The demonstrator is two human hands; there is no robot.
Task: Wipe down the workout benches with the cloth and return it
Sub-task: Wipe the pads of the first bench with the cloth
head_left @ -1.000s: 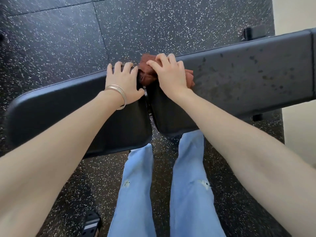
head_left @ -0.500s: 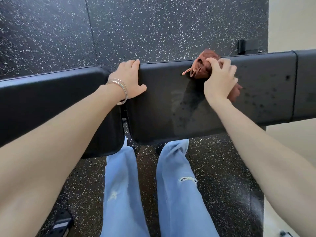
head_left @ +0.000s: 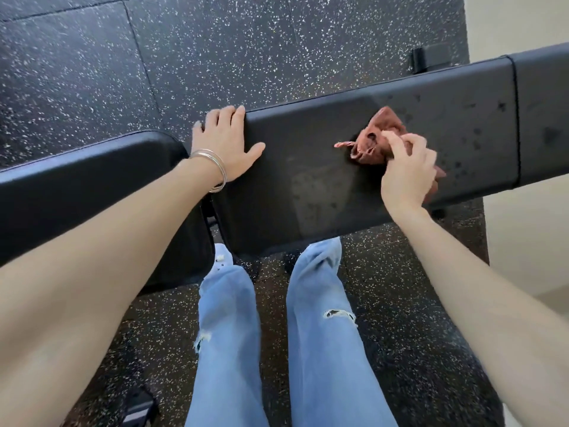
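A black padded workout bench (head_left: 311, 180) runs across the view, split into a long pad on the right and a shorter seat pad (head_left: 92, 180) on the left. Dark droplet marks dot the long pad's right part. My right hand (head_left: 406, 171) grips a bunched reddish-brown cloth (head_left: 374, 143) and holds it against the long pad. My left hand (head_left: 226, 143) lies flat on the long pad's left end, fingers over the far edge, bracelets on the wrist.
Black speckled rubber flooring (head_left: 246, 41) surrounds the bench. My legs in light blue jeans (head_left: 317, 318) stand against its near side. A pale floor strip (head_left: 523, 241) lies at the right. A black bench foot (head_left: 431, 60) shows behind the pad, and a dark object (head_left: 138, 408) sits at bottom left.
My right hand has dragged the cloth rightward along the long pad and then toward the near side. My left hand moved off the gap onto the long pad's left end and stays there.
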